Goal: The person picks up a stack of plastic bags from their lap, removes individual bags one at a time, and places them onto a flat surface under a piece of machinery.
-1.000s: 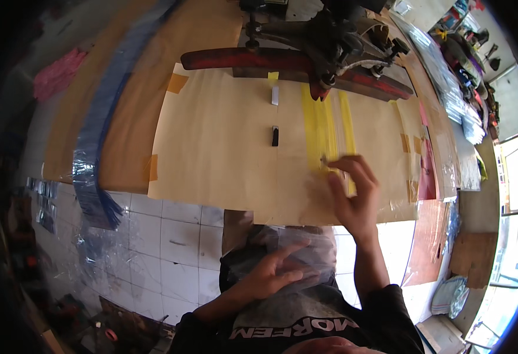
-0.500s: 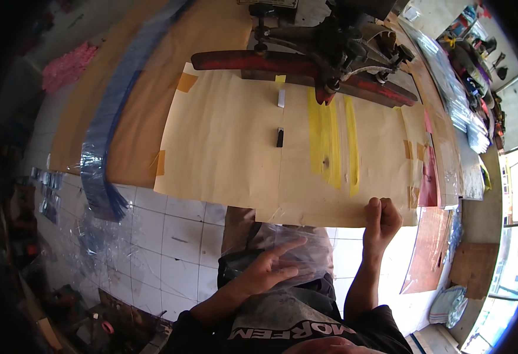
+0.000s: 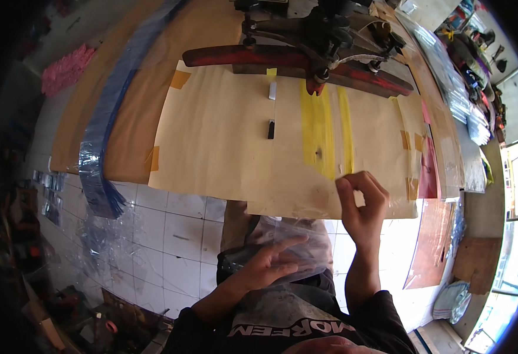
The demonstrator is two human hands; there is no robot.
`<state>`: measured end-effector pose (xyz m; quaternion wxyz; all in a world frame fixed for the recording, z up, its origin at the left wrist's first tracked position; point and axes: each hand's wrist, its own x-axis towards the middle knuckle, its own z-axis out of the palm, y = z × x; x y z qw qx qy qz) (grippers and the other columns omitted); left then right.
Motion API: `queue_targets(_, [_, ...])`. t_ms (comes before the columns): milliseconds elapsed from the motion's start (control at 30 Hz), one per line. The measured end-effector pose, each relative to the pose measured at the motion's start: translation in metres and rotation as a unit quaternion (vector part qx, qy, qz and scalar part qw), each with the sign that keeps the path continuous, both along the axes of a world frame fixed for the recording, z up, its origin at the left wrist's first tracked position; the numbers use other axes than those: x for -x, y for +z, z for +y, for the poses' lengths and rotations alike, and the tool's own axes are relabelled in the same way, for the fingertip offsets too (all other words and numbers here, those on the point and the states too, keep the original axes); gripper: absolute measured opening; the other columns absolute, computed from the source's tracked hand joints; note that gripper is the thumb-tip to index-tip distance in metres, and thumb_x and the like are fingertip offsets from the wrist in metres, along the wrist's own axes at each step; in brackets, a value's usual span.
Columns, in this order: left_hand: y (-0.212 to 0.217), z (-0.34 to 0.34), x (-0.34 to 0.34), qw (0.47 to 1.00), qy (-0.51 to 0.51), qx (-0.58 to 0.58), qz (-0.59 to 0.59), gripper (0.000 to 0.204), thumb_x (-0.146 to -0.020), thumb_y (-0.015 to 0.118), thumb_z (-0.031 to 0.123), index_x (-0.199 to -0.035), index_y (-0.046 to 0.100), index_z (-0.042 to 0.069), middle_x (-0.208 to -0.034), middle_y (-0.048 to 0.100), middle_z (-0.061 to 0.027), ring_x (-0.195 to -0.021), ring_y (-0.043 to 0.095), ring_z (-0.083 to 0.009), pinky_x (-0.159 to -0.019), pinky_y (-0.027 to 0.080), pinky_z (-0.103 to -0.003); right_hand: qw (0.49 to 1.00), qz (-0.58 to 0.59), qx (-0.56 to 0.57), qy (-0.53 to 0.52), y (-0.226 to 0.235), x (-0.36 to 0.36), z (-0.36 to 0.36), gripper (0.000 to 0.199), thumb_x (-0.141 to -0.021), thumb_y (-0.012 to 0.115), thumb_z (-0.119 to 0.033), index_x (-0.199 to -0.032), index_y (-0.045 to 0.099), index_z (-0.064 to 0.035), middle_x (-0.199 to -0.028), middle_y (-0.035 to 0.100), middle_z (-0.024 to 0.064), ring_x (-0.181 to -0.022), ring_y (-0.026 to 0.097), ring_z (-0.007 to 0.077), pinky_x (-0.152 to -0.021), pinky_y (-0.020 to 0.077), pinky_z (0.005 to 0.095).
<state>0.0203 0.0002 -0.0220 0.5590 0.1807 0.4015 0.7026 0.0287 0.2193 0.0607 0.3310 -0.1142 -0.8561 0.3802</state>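
My left hand (image 3: 265, 265) is low in front of my body at a clear plastic sheet (image 3: 309, 251), its thumb and forefinger stretched along the film and its other fingers partly hidden. My right hand (image 3: 365, 203) is over the near edge of the tan paper (image 3: 212, 135) on the work surface. Its thumb and fingertips close in a pinch just below the yellow tape strips (image 3: 318, 130). Anything between them is too small or thin to make out. A white piece (image 3: 272, 90) and a black piece (image 3: 271, 130) sit on the paper, left of the yellow strips.
Across the paper's far side stands a dark machine with a long red bar (image 3: 241, 56). Blue plastic film (image 3: 102, 135) drapes over the left side. Clear plastic rolls (image 3: 448, 82) lie at far right, and a pink bundle (image 3: 67, 68) at far left. White tiles (image 3: 176, 239) cover the floor.
My right hand has moved up and left, from the paper's near edge toward the yellow strips, its fist opening into a pinch. My left hand stays at the plastic. The whole view shifts slightly.
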Motion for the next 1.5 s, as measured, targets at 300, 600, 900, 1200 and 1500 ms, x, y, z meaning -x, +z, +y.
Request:
queue_targets(300, [-0.002,-0.003,0.000,0.999,0.010,-0.008,0.039,0.061,-0.093,0.058,0.003,-0.147,0.030,0.003,-0.119,0.063,-0.0147,-0.114,0.059,-0.0194,-0.103,0.041,-0.033,0.967,-0.142,-0.194,0.082,-0.010,0.035,-0.011,0.048,-0.088,0.065,-0.024,-0.131,0.055,-0.0063,-0.142,0.041,0.0261,-0.133,0.038,0.0448,-0.106,0.0357,0.0478])
queue_targets(600, [-0.001,-0.003,0.003,0.999,-0.003,-0.021,0.049,0.061,-0.092,0.057,0.001,-0.148,0.031,0.004,-0.121,0.062,-0.0144,-0.114,0.059,-0.0183,-0.104,0.040,-0.033,0.925,-0.175,-0.328,0.079,-0.027,0.041,-0.017,0.056,-0.094,0.053,-0.040,-0.141,0.044,-0.0098,-0.145,0.036,0.0291,-0.135,0.033,0.0479,-0.112,0.0241,0.0553])
queue_targets(900, [-0.004,0.036,-0.011,0.983,0.004,-0.067,0.169,0.058,-0.092,0.056,0.001,-0.145,0.035,0.004,-0.142,0.046,-0.0125,-0.118,0.054,-0.0195,-0.104,0.040,-0.034,0.903,-0.194,-0.376,0.071,-0.026,0.043,0.011,0.055,-0.096,0.048,-0.041,-0.142,0.043,-0.0122,-0.144,0.037,0.0282,-0.134,0.035,0.0464,-0.110,0.0273,0.0557])
queue_targets(1200, [0.015,-0.025,-0.013,0.960,-0.200,-0.011,0.198,0.052,-0.093,0.059,0.012,-0.142,0.042,0.004,-0.110,0.069,-0.0148,-0.109,0.060,-0.0162,-0.099,0.042,-0.034,0.909,-0.275,-0.289,0.123,0.016,-0.007,-0.019,0.057,-0.089,0.061,-0.039,-0.134,0.051,-0.0064,-0.139,0.044,0.0264,-0.126,0.046,0.0398,-0.102,0.0389,0.0487])
queue_targets(1500, [0.013,-0.024,-0.013,0.965,-0.151,-0.043,0.209,0.032,-0.092,0.060,0.014,-0.122,0.063,0.001,-0.122,0.066,-0.0133,-0.111,0.059,-0.0149,-0.101,0.041,-0.033,0.905,-0.229,-0.339,0.112,-0.019,0.089,0.036,0.063,-0.094,0.049,-0.047,-0.145,0.039,-0.0109,-0.149,0.030,0.0272,-0.138,0.026,0.0471,-0.113,0.0216,0.0554])
